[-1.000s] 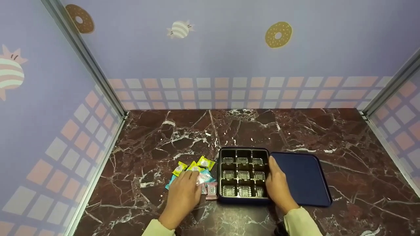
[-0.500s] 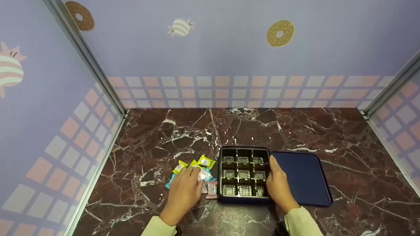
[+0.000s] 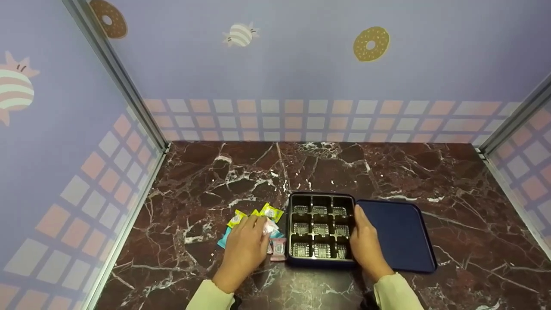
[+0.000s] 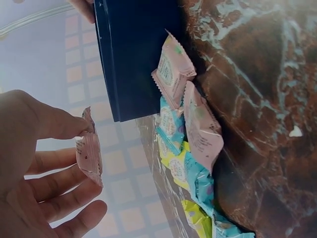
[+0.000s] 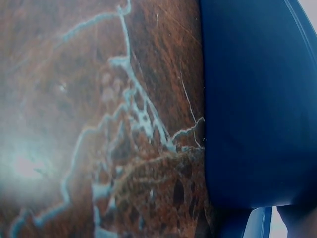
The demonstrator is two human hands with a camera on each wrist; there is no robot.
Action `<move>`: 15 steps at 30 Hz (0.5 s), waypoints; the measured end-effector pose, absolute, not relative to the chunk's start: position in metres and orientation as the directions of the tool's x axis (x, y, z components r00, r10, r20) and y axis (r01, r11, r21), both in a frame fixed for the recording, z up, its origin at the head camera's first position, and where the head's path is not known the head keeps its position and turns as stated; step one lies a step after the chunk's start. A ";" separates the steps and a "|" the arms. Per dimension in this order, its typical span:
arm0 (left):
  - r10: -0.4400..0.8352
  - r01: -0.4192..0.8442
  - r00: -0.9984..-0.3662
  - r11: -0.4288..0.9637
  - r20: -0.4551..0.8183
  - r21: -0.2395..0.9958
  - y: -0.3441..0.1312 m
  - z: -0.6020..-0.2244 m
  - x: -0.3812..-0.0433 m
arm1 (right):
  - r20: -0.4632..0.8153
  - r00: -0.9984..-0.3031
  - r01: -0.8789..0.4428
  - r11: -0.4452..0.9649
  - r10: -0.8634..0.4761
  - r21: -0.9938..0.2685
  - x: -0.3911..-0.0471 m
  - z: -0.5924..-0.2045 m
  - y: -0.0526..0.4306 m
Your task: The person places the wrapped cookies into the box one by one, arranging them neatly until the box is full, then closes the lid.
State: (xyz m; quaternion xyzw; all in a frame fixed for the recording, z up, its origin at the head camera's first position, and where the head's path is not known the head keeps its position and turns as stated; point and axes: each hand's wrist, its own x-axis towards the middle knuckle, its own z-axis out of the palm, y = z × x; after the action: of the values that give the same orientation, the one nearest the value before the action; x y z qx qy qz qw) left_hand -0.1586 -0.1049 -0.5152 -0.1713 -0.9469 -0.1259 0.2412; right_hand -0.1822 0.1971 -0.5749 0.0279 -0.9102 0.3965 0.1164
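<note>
My left hand (image 3: 244,247) pinches a pink wrapped candy (image 4: 89,156) between thumb and fingers, held up over the pile. Under and around that hand lie several more candies: yellow ones (image 3: 271,212) at the back, blue ones (image 4: 199,184), and pink ones (image 4: 202,131) nearest the box. Just right of the pile stands a navy box (image 3: 320,263) with a black tray divided into several square compartments. Against the box's right wall rests my right hand (image 3: 366,245), its fingers extended along the side. Those fingers hardly show in the right wrist view, where the blue wall (image 5: 257,99) fills the right.
A navy lid (image 3: 400,237) lies flat at the box's right, partly behind the right hand. Everything rests on a dark red marbled table (image 3: 206,172). Patterned lilac panels (image 3: 297,77) rise at the back and both sides.
The left hand with the pink candy has shifted very slightly right and away from me. The right hand, box and lid hold their places; the head view has moved a little.
</note>
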 end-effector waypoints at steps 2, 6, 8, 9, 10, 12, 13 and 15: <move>0.257 0.385 -0.824 0.908 0.505 0.166 -0.105 -0.514 -0.159 | 0.222 -0.974 -0.135 0.684 0.040 -0.717 -0.182 -0.575 0.197; 0.252 0.389 -0.819 0.905 0.516 0.174 -0.104 -0.512 -0.161 | 0.211 -0.976 -0.124 0.681 0.045 -0.721 -0.182 -0.574 0.196; 0.253 0.388 -0.818 0.906 0.517 0.170 -0.103 -0.511 -0.161 | 0.216 -0.975 -0.127 0.680 0.047 -0.723 -0.182 -0.574 0.196; 0.254 0.387 -0.818 0.907 0.516 0.166 -0.103 -0.511 -0.162 | 0.216 -0.975 -0.128 0.678 0.047 -0.724 -0.182 -0.574 0.196; 0.255 0.386 -0.819 0.908 0.515 0.165 -0.102 -0.511 -0.162 | 0.216 -0.975 -0.128 0.676 0.048 -0.726 -0.183 -0.574 0.196; 0.259 0.388 -0.819 0.908 0.512 0.161 -0.101 -0.511 -0.162 | 0.219 -0.975 -0.130 0.673 0.049 -0.728 -0.183 -0.574 0.197; 0.260 0.390 -0.819 0.906 0.512 0.164 -0.101 -0.511 -0.163 | 0.218 -0.975 -0.129 0.672 0.050 -0.729 -0.183 -0.574 0.197; 0.263 0.393 -0.820 0.904 0.509 0.166 -0.099 -0.511 -0.163 | 0.220 -0.974 -0.127 0.672 0.055 -0.729 -0.183 -0.575 0.197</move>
State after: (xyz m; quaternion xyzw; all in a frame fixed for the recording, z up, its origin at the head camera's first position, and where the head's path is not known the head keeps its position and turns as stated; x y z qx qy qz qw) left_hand -0.1626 -0.0993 -0.5109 -0.1737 -0.9445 -0.1332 0.2448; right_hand -0.1827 0.1966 -0.5745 0.0200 -0.9074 0.4044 0.1125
